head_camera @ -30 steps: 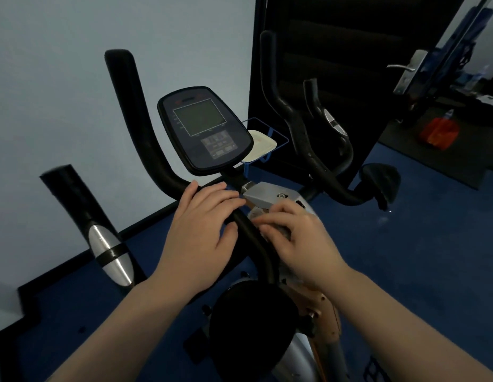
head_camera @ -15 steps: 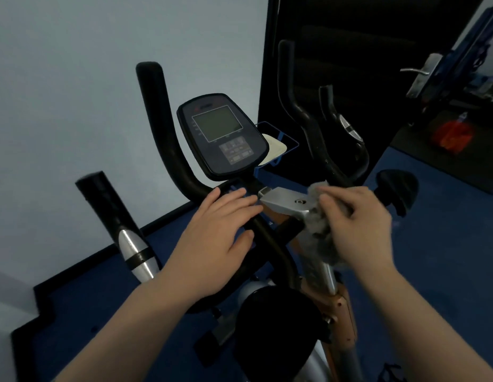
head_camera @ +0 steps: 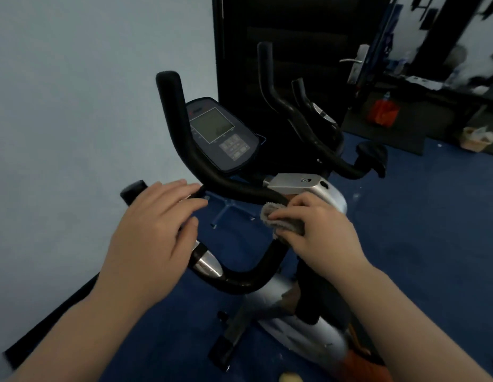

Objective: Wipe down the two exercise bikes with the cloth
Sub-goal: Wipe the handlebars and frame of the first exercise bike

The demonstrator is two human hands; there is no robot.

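A black and silver exercise bike (head_camera: pixel 300 321) stands right below me, its dark console (head_camera: pixel 222 133) facing up between the handlebars (head_camera: pixel 184 139). My right hand (head_camera: pixel 319 232) is shut on a grey cloth (head_camera: pixel 281 219) and presses it against the black handlebar near the silver stem bracket (head_camera: pixel 295 183). My left hand (head_camera: pixel 154 241) rests, fingers spread, over the left handlebar grip and holds nothing. Only one bike is clearly in view; a second one cannot be made out.
A pale wall is on the left and a dark door (head_camera: pixel 289 51) with a metal handle (head_camera: pixel 355 62) behind the bike. Blue carpet (head_camera: pixel 419 244) covers the floor. A red object (head_camera: pixel 381 113) and a small basket (head_camera: pixel 477 137) sit at far right.
My view has shifted to the right and down. My right hand with the cloth moved from the silver bracket down onto the black handlebar. My left hand slid left to the outer grip.
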